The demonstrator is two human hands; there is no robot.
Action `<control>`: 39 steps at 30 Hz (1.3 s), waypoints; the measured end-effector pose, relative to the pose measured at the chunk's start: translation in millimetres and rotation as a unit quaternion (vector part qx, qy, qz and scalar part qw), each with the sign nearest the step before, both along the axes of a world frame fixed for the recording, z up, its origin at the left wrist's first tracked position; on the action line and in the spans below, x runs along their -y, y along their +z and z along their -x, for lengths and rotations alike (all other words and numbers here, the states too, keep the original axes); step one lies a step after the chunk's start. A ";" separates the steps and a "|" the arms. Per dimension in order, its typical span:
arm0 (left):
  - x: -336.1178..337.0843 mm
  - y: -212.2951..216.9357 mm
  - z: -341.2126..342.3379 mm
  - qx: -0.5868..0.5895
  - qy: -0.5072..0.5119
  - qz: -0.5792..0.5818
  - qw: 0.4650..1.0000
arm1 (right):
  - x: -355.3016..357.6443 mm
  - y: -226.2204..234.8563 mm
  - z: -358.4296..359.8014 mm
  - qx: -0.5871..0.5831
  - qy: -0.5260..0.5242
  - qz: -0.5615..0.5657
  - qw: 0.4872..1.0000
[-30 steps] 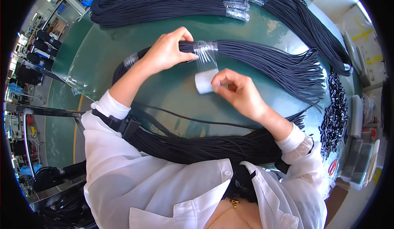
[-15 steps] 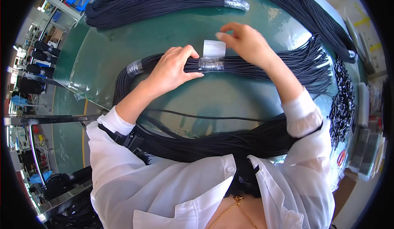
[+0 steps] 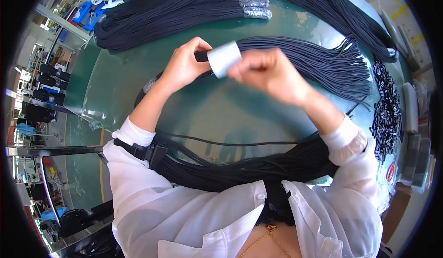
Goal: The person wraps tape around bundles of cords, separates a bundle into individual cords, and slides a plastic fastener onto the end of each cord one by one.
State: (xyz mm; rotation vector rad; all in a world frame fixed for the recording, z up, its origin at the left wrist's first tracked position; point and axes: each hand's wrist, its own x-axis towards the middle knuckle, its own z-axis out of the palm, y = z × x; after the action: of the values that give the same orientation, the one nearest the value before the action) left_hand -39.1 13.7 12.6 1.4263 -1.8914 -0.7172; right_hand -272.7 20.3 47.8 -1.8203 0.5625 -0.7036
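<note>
My left hand [image 3: 184, 66] is closed around a bundle of thin black cables [image 3: 300, 57] and holds part of it up off the green table. A whitish, shiny rectangular label [image 3: 224, 58] stands out from the bundle beside my left fingers and covers the cables behind it. My right hand [image 3: 272, 75], somewhat blurred, has its fingers pinched at the label's right edge. The bundle's loose ends fan out to the right. Behind my left wrist, a clear film band [image 3: 150, 85] wraps the bundle's bend.
Film-wrapped black cable bundles [image 3: 175, 15] lie along the far side, with another [image 3: 341, 20] at far right. A pile of small black-and-white pieces [image 3: 386, 110] sits at the right edge. More cables [image 3: 249, 165] lie against my front. A metal rail [image 3: 55, 151] is at left.
My left hand has raised the bundle and tilted it. My right hand has come down to the label, which now stands in front of the bundle rather than lying flat beyond it.
</note>
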 end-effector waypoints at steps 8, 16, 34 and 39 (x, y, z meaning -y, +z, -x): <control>1.5 36.6 16.9 0.045 -0.018 0.061 0.997 | 21.3 -49.1 5.0 -0.173 -0.091 0.112 0.974; -25.2 -9.5 16.5 0.149 -0.025 0.128 0.980 | 12.8 12.4 7.5 -0.304 -0.172 0.195 0.917; -27.2 -16.9 15.5 0.184 -0.020 0.136 0.973 | 15.9 -14.7 -3.4 0.047 -0.087 -0.126 0.987; -14.5 -4.1 13.8 0.032 -0.087 0.021 0.995 | -27.9 -38.9 44.2 0.040 -0.037 -0.285 0.957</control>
State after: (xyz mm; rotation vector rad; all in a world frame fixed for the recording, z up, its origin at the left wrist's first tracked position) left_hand -52.9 28.2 8.5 1.2831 -2.0873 -0.7156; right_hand -316.9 48.2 8.9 -1.2337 0.7000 -0.5851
